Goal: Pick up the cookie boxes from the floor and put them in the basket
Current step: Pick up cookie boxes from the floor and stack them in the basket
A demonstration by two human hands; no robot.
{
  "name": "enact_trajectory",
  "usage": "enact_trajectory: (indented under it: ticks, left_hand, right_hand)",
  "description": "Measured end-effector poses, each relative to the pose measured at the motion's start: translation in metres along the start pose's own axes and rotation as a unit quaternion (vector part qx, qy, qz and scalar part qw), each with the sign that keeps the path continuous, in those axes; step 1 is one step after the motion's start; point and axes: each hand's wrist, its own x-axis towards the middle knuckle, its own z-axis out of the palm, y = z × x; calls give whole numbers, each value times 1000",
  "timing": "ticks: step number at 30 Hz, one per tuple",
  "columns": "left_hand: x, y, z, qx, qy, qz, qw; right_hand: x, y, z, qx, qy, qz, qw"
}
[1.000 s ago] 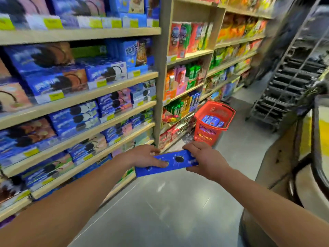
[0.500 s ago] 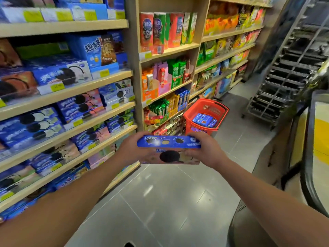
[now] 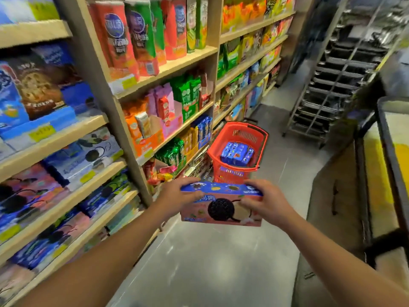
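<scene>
1. The left hand (image 3: 177, 197) curls its fingers over the top left edge of the box (image 3: 221, 204), thumb hidden behind it; the right hand (image 3: 265, 201) does the same at the top right corner, fingers bent onto the pink front face; both hands clamp the box between them.
2. The box is flat, rectangular cardboard, glossy; its narrow top is blue with small round biscuits printed on it; its broad front is pink with one large dark embossed sandwich cookie in the middle; it is held upright in the air, above the floor (image 3: 210, 262) and just short of the basket (image 3: 261, 134).
3. The basket is red slatted plastic with a rounded rim and a dark handle folded against it; it stands on the floor beside the bottom shelf; blue boxes (image 3: 238, 152) lie inside it, packed side by side.
4. The floor is smooth grey tile with a dull sheen.
5. The shelves (image 3: 166, 67) on the left are pale wood, stocked with shiny bags and cookie cartons; a metal rack (image 3: 332, 85) of dark trays stands well beyond the basket on the right.
</scene>
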Motion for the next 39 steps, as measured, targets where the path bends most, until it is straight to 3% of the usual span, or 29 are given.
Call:
enact_trajectory:
  ticks: [7,17,24,32,39]
  left_hand:
    - [133,16,50,32,-66,-26,997]
    - [286,35,136,73,-54,-82,993]
    - [373,45,159,58,-39,-123,990]
    - [524,20,158,80,-65,-86,991]
    - [670,-11,149,140,-202,-50,968]
  right_hand:
    - [80,82,-16,20,1,84,996]
    - [219,214,-67,37,-67,97,992]
    - [324,266,-97,25,-128,80,988]
    - [450,311,-93,27,-142,119,982]
    - [544,351,-60,56,-133,204,968]
